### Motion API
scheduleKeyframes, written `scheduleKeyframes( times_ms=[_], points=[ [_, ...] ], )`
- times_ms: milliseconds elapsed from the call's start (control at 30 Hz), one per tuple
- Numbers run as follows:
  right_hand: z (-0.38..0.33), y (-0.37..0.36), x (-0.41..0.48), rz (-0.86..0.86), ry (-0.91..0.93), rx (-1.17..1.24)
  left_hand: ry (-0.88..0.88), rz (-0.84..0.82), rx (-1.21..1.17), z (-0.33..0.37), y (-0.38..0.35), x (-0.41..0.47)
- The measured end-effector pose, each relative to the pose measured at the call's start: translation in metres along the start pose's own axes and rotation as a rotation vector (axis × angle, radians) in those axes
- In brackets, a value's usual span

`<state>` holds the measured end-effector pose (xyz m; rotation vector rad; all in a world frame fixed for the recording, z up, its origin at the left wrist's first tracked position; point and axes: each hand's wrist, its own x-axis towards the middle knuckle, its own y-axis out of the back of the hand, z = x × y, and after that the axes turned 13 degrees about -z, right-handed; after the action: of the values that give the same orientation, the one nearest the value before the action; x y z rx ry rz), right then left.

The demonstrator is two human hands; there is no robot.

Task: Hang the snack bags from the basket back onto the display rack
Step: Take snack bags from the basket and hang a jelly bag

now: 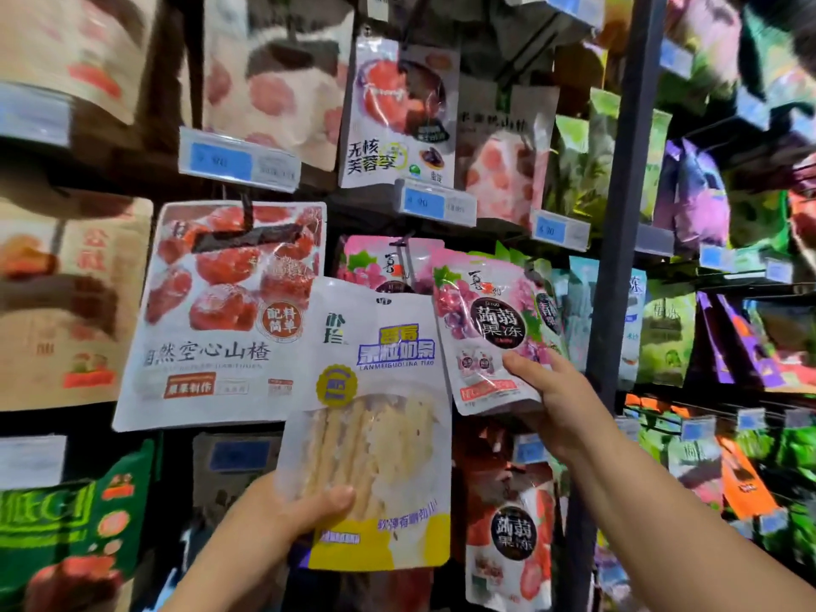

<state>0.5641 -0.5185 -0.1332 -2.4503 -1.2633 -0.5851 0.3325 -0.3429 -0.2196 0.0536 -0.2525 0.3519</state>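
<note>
The pink bag (485,329) is up at the rack, in front of the hung pink bags (375,262) of the same print. Its long axis is upright, with the top leaning a little left. The right hand (552,390) pinches its lower right corner, thumb on the front, so the bag rises up and left from the hand toward the peg (404,251), just left of its top edge. Whether the hang hole has met the peg I cannot tell; likely the top must slide left onto it. The white bag (375,390) is lower, its right edge meeting the pink one's left edge. The left hand (304,505) grips it near the bottom left, thumb across the front. The right arm reaches up from the lower right, the left from below. The basket is out of view.
</note>
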Motion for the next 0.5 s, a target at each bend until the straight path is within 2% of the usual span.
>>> scheduleKeyframes(
  times_ms=[100, 267, 500],
  points=[
    [-0.005, -0.007, 0.010, -0.037, 0.009, -0.010, -0.011, 0.000, 0.003, 0.001, 0.009, -0.002],
    [-0.010, -0.018, 0.020, -0.049, 0.018, -0.003, -0.039, -0.035, -0.150, 0.007, 0.020, -0.007],
    [-0.014, -0.036, 0.034, -0.020, -0.021, 0.009, -0.082, 0.035, -0.240, 0.027, 0.049, -0.027]
  ],
)
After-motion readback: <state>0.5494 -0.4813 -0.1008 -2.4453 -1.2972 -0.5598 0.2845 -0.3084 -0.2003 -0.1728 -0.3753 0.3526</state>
